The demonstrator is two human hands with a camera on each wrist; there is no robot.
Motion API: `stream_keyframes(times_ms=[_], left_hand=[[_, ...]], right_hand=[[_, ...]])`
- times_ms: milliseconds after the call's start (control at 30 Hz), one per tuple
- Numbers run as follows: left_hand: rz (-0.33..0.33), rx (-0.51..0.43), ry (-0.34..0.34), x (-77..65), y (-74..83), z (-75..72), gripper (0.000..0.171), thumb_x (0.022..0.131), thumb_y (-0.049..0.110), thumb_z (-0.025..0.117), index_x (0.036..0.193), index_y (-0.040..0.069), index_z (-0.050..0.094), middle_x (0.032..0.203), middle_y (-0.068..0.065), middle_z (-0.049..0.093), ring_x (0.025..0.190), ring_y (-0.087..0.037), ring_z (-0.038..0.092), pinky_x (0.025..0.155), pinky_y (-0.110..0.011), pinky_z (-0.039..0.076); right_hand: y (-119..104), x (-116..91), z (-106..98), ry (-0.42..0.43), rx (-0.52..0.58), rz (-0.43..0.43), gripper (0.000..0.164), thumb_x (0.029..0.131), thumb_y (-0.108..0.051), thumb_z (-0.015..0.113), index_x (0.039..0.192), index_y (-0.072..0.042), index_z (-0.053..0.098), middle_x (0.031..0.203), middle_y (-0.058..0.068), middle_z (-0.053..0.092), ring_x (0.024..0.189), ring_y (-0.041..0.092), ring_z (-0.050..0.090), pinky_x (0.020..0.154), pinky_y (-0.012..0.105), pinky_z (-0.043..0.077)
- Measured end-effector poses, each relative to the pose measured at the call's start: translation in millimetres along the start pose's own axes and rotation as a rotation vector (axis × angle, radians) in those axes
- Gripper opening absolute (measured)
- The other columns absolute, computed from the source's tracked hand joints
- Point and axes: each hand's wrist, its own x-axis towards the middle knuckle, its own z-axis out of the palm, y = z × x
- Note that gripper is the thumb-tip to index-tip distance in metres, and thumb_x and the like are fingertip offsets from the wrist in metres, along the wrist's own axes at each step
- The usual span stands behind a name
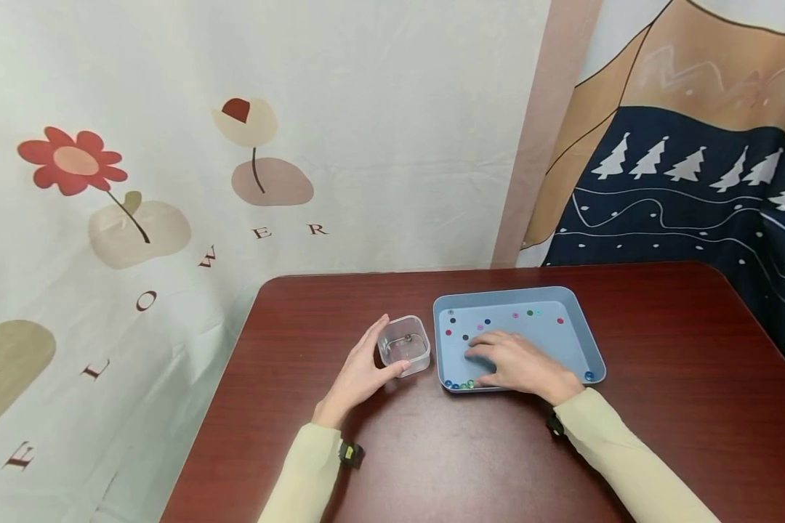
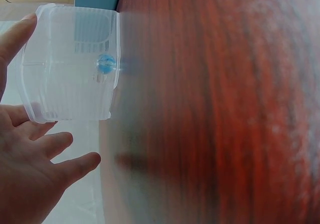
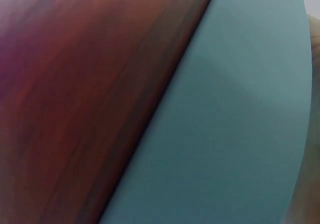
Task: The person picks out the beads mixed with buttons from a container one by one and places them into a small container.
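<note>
My left hand [image 1: 360, 374] grips a small clear plastic box [image 1: 413, 363], thumb on the near side and fingers at the far left side. One marble [image 2: 106, 63], bluish in the left wrist view, lies in the box. Right of the box stands a blue tray [image 1: 556, 341]. My right hand [image 1: 520, 363] is over the tray, its fingers extended leftward and slightly bent, with nothing visible between them. Several glass marbles [image 1: 456, 386] sit along the near left edge, close to the thumb. In the right wrist view the tray's outer wall [image 3: 220, 114] hides most of that hand.
Small coloured discs [image 1: 487, 322] are scattered on the tray floor. A blue marble [image 1: 589, 375] rests in the near right corner. Everything stands on a dark red wooden table [image 1: 445, 457]. Printed cloth [image 1: 392, 145] hangs behind the table.
</note>
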Motion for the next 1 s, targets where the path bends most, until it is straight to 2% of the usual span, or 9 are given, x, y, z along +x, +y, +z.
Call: stream_keyframes(times_ms=[167,267,533,733,1000], left_hand=[[0.011,0.0,0.004,-0.4,0.1,-0.1,0.095,0.087,0.04,0.083,0.162,0.008,0.034,0.166,-0.004,0.035,0.15,-0.025,0.037,0.12,-0.049,0.032],[0.008,-0.003,0.005,-0.3,0.3,-0.4,0.095,0.087,0.039,0.084,0.162,0.008,0.034,0.166,-0.003,0.035,0.15,-0.025,0.037,0.12,-0.048,0.032],[0.009,-0.003,0.006,-0.3,0.3,-0.9,0.096,0.087,0.041,0.084,0.162,0.008,0.034,0.166,-0.004,0.035,0.149,-0.026,0.038,0.12,-0.05,0.033],[-0.001,-0.009,-0.003,-0.9,1.5,-1.5,0.096,0.087,0.043,0.083,0.163,0.01,0.033,0.167,-0.002,0.034,0.149,-0.026,0.038,0.119,-0.05,0.033],[0.0,-0.009,-0.005,-0.2,1.7,-1.8,0.096,0.088,0.042,0.083,0.163,0.01,0.033,0.167,-0.003,0.034,0.149,-0.026,0.038,0.119,-0.05,0.033]], right_hand=[[-2,4,3,0.027,-0.016,-0.063,0.048,0.086,-0.034,0.086,0.125,-0.009,0.075,0.133,0.01,0.067,0.128,0.033,0.059,0.106,0.054,0.047],[-2,7,3,0.014,-0.015,-0.087,0.048,0.087,-0.035,0.085,0.126,-0.01,0.074,0.136,0.009,0.066,0.132,0.033,0.057,0.107,0.054,0.046],[-9,15,2,-0.053,0.031,-0.069,0.049,0.088,-0.036,0.083,0.13,-0.012,0.073,0.14,0.006,0.064,0.136,0.029,0.054,0.11,0.055,0.043],[-13,21,5,-0.026,0.058,-0.089,0.046,0.093,-0.037,0.079,0.129,-0.009,0.073,0.136,0.008,0.066,0.131,0.027,0.058,0.11,0.051,0.045],[-18,28,11,0.035,0.069,-0.126,0.034,0.097,-0.03,0.075,0.123,-0.008,0.076,0.126,0.006,0.071,0.121,0.024,0.064,0.105,0.046,0.05]])
